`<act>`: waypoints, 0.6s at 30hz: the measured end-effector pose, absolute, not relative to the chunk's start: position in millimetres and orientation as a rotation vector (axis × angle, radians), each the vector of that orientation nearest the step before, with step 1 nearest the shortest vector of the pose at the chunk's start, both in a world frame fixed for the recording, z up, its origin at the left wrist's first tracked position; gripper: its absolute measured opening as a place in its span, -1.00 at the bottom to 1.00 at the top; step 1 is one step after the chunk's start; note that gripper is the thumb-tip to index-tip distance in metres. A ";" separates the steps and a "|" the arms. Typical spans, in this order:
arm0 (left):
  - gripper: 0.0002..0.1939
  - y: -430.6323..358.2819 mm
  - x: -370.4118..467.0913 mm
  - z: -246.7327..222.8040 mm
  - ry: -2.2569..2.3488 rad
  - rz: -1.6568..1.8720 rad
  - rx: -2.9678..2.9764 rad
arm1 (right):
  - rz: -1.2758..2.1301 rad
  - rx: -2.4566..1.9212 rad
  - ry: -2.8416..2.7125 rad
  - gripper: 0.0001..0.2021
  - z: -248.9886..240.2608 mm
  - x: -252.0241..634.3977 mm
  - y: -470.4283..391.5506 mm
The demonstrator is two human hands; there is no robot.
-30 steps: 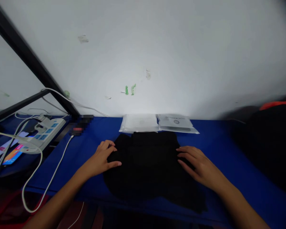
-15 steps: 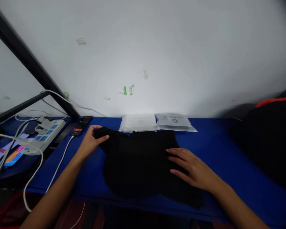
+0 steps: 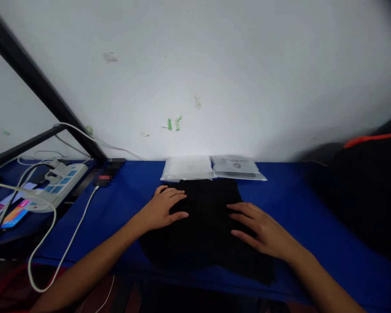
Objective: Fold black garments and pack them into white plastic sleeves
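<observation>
A black cloth garment [image 3: 202,234] lies spread on the blue table; its exact kind is hard to make out in the dark. My left hand [image 3: 167,206] rests on its upper left part, fingers spread and palm down. On the right side of the cloth lies my right hand [image 3: 256,228], also flat with its fingers apart. Just beyond the cloth's far edge are a white zip bag [image 3: 187,168] and a second zip bag [image 3: 237,167] with dark print, side by side against the wall.
A phone [image 3: 111,171] with a white cable [image 3: 81,221] lies at the table's back left. Farther left are a power strip [image 3: 63,184], lit phones [image 3: 18,213] and tangled cords. A large dark bulk [image 3: 361,195] with an orange edge stands at the right.
My left hand has let go of the cloth's upper left corner and moved right onto the cloth. That corner is now folded inward. My right hand has stayed in place.
</observation>
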State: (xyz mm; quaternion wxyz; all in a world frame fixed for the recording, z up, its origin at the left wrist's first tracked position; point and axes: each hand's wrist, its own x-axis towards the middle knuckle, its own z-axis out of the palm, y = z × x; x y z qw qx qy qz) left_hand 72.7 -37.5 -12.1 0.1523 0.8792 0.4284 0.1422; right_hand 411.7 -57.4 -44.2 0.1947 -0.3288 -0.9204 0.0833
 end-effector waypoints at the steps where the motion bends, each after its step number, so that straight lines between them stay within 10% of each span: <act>1: -0.55 -39.8 69.7 -12.1 1.230 0.449 2.476 | 0.239 -0.922 -2.578 -0.73 -44.5 411.9 -57.4; 7: -0.66 -52.3 38.6 -31.0 1.674 1.003 2.124 | 0.275 -0.924 -2.552 -0.74 -46.7 413.5 -56.3; 18: -0.66 -47.0 42.4 -44.6 1.889 0.646 2.195 | 0.301 -0.950 -2.518 -0.78 -49.2 415.9 -54.8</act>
